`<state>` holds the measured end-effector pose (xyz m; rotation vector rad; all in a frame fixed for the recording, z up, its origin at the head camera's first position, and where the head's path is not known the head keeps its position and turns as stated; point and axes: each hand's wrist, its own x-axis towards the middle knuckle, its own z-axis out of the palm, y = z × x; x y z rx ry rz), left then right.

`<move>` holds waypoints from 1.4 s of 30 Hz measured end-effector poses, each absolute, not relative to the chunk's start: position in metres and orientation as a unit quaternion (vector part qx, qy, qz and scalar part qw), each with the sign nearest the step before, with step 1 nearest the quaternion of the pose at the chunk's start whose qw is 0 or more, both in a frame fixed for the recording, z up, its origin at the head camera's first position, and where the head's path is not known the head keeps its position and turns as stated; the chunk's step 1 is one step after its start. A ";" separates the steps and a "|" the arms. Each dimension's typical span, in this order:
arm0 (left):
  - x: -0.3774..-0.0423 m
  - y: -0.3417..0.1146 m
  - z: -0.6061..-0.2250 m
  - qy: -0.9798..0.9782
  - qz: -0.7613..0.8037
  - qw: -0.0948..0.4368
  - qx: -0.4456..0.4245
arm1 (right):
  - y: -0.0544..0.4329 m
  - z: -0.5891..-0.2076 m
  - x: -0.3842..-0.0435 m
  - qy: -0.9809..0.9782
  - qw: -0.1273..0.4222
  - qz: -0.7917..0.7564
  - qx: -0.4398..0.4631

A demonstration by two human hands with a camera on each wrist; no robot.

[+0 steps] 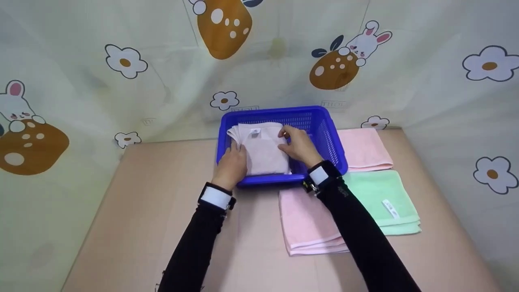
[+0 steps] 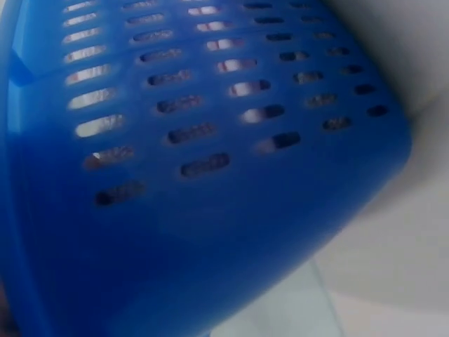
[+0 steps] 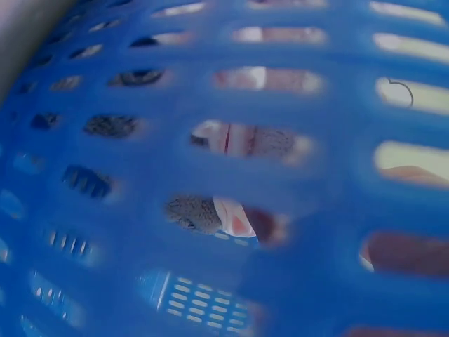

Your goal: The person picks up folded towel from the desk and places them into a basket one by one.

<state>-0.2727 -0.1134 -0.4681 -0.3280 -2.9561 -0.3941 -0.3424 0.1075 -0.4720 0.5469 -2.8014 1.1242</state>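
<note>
A folded pale pinkish-grey towel (image 1: 265,156) with a small white label lies in a blue plastic basket (image 1: 263,179). My left hand (image 1: 233,164) reaches over the near left rim and holds the towel's left edge, where the layers fan out slightly; some fingertips are hidden. Over the basket, my right hand (image 1: 300,146) has thumb and forefinger bent, their tips touching the towel's right edge with a gap between them. Both wrist views look at the slotted basket wall (image 2: 210,203) from outside, so neither hand's grip shows there.
Right of the basket lie a folded pink towel (image 1: 365,150) and a folded green towel (image 1: 381,194) with a white label. Another folded pink towel (image 1: 308,221) is in front, partly under my right forearm. A patterned curtain (image 1: 170,93) stands behind the table (image 1: 162,202).
</note>
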 end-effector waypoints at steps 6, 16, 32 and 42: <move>-0.270 -0.108 -0.470 -0.982 -0.099 0.121 -0.103 | 0.107 -0.476 -0.342 -0.917 0.037 0.359 0.172; -0.281 -0.116 -0.468 -0.989 -0.026 0.087 -0.119 | 0.112 -0.475 -0.344 -0.940 0.019 0.301 0.160; -0.289 -0.122 -0.467 -0.992 -0.059 -0.020 -0.112 | 0.112 -0.477 -0.343 -0.953 -0.015 0.242 0.180; -0.288 -0.130 -0.463 -0.992 -0.053 -0.025 -0.107 | 0.104 -0.473 -0.342 -0.953 -0.036 0.217 0.206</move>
